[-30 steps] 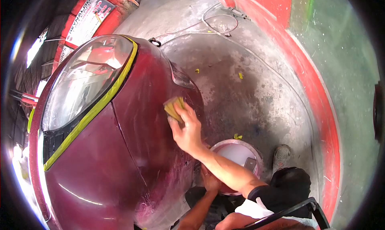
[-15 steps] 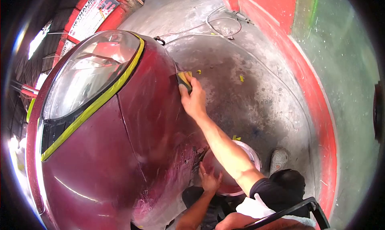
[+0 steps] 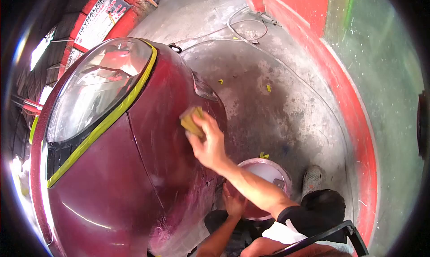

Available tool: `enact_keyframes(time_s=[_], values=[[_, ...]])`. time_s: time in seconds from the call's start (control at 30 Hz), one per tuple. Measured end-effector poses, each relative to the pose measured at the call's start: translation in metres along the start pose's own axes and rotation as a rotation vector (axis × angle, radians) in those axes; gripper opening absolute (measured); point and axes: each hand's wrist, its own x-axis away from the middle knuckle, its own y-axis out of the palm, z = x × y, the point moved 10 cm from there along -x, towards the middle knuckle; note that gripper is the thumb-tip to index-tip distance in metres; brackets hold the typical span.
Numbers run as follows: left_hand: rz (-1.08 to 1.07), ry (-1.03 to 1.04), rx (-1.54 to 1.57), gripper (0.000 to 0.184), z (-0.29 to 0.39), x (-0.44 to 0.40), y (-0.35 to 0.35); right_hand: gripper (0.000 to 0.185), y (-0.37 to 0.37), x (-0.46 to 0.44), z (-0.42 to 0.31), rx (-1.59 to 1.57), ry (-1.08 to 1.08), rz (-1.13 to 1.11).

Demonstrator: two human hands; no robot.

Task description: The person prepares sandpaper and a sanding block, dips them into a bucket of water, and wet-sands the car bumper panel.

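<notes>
In my right hand [image 3: 209, 143] is a yellow sponge [image 3: 191, 122], slightly blurred, gripped between fingers and thumb. It is over the side of a dark red car [image 3: 165, 118]; whether it touches the paint I cannot tell. Lower down, my left hand [image 3: 234, 204] rests between the car's scuffed lower corner and a round tub [image 3: 288, 178], its fingers stretched out and holding nothing visible. Pale liquid and a small grey piece [image 3: 278, 183] show inside the tub, partly covered by my right forearm. Yellow-green tape [image 3: 105, 122] edges the car's glass.
A hose [image 3: 286, 64] runs over the stained concrete floor [image 3: 260, 100], among scraps of yellow tape [image 3: 268, 87]. On the right stands a red and green wall [image 3: 380, 91]. My shoe [image 3: 312, 180] is beside the tub. A printed sign [image 3: 101, 20] hangs at the back left.
My right hand has brought the sponge back from the car's far lamp corner, toward me and to the left over the panel. The lamp is uncovered. My left hand has barely shifted.
</notes>
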Motion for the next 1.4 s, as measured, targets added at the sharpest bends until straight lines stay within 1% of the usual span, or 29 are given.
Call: enact_keyframes(time_s=[0.03,0.07,0.1,0.17,0.2,0.23,0.3,0.37,0.4,0.43,0.5,0.57,0.6,0.63,0.7,0.73,0.77,0.83,0.9,0.93,0.97,1.03,1.07,1.17,1.23,1.27,1.3,1.37,1.4], values=[[0.008,0.121,-0.233,0.061,0.001,0.003,0.011,0.040,0.001,-0.018,0.009,0.032,-0.053,0.025],[-0.047,0.112,-0.306,0.059,-0.021,0.012,0.034,0.038,0.003,-0.040,0.030,0.031,0.029,0.077],[-0.047,0.109,-0.306,0.059,-0.014,0.013,0.029,0.037,0.004,-0.060,0.040,0.068,0.165,0.021],[-0.040,-0.038,-0.158,0.059,-0.004,0.004,0.003,0.040,0.003,-0.053,0.042,0.027,0.189,0.035],[0.028,0.033,-0.190,0.066,0.003,0.002,0.005,0.043,0.002,-0.037,0.022,0.034,0.073,0.023],[-0.018,0.064,-0.209,0.074,-0.009,0.004,0.019,0.046,0.000,-0.012,0.001,0.041,-0.047,0.012],[0.046,0.101,-0.304,0.081,0.007,-0.002,0.006,0.052,0.002,0.020,-0.006,0.019,0.019,-0.005],[-0.092,-0.001,-0.245,0.079,-0.041,0.014,0.054,0.048,0.001,-0.004,0.005,0.098,-0.033,0.059],[-0.040,0.027,-0.190,0.077,-0.028,0.014,0.037,0.042,0.001,-0.031,0.027,0.023,0.010,0.093],[0.012,0.057,-0.138,0.075,-0.007,0.010,0.010,0.035,0.001,-0.056,0.039,0.021,0.218,0.012],[-0.022,0.047,-0.141,0.072,-0.010,0.009,0.012,0.035,-0.002,-0.053,0.037,-0.019,0.274,0.029],[-0.096,0.041,-0.167,0.071,-0.035,0.007,0.052,0.037,-0.005,-0.011,-0.002,-0.037,0.025,0.018],[-0.269,-0.022,-0.063,0.073,-0.020,0.000,0.038,0.041,-0.002,0.023,-0.010,0.005,0.047,-0.010],[-0.108,0.164,-0.438,0.077,0.015,-0.001,0.013,0.042,0.000,0.036,-0.011,-0.132,0.094,-0.032],[-0.108,0.068,-0.279,0.076,-0.033,0.015,0.055,0.042,-0.001,0.018,0.003,-0.034,0.013,-0.042],[0.059,0.014,-0.163,0.066,-0.006,0.005,0.010,0.042,0.000,-0.008,0.029,-0.060,0.083,-0.026],[0.034,0.044,-0.179,0.056,-0.012,0.009,0.016,0.035,0.007,-0.029,0.072,-0.098,0.243,-0.044],[0.043,-0.007,-0.106,0.054,-0.004,0.006,0.004,0.035,0.003,-0.049,0.073,-0.119,0.349,-0.078],[0.029,-0.012,-0.100,0.055,-0.004,0.007,0.003,0.039,0.000,-0.020,0.055,-0.056,0.184,-0.122],[0.008,-0.009,-0.111,0.056,-0.006,0.004,0.006,0.041,0.003,0.006,0.040,-0.123,0.200,-0.151],[0.015,-0.014,-0.100,0.056,-0.010,0.002,0.010,0.042,0.002,0.027,0.026,-0.075,0.126,-0.162],[0.040,0.049,-0.241,0.055,-0.012,0.007,0.019,0.034,0.001,0.017,0.030,-0.070,0.090,-0.105],[0.034,-0.009,-0.099,0.055,-0.007,0.005,0.003,0.034,0.003,-0.006,0.052,-0.054,0.160,-0.083],[0.053,-0.053,-0.081,0.053,-0.005,0.005,-0.003,0.036,0.006,-0.043,0.067,-0.117,0.344,-0.109],[0.075,-0.003,-0.148,0.052,-0.008,0.003,0.006,0.035,0.002,-0.009,0.028,-0.078,0.123,-0.126],[0.080,0.048,-0.229,0.051,-0.006,0.003,0.012,0.033,0.005,0.017,0.016,-0.112,0.078,-0.131],[0.079,0.047,-0.227,0.051,-0.003,0.002,0.007,0.033,0.006,0.025,0.011,-0.157,0.101,-0.120],[0.054,-0.073,-0.039,0.050,-0.003,0.004,-0.009,0.034,0.006,0.000,0.020,-0.032,0.041,-0.080],[0.078,-0.042,-0.015,0.051,-0.001,0.005,-0.013,0.035,0.008,-0.024,0.046,-0.100,0.167,-0.047]])
